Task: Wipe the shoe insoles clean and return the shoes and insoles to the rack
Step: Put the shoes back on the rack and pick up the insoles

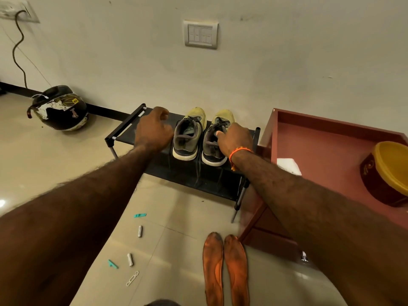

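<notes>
I have both arms stretched toward the low black metal-and-fabric shoe rack (129, 123) against the wall. The two yellow-green and grey lace-up trainers sit side by side on its top shelf, heels toward me: the left trainer (189, 133) and the right trainer (217, 140), nearly touching. My right hand (235, 140) rests on the collar of the right trainer, thumb lying over the opening; the other fingers are behind the hand, so I cannot tell whether they grip the shoe or merely touch it. My left hand (154, 128) hovers over the bare shelf just beside the left trainer, fingers loosely curled, holding nothing.

The two orange foam insoles (225, 268) lie side by side on the tiled floor near me, well apart from the rack, dark smudges at their toe ends (they look unwiped, as far as I can judge). So I read this as the shoes being set on the rack while the insoles are not yet done. Next I would need a cloth, perhaps the white folded one (288, 165) on the red-brown cabinet (331, 138), then lift each insole.

No readable brand on the shoes; the yellow sticker on the black patterned helmet (59, 109) is too small to read
</notes>
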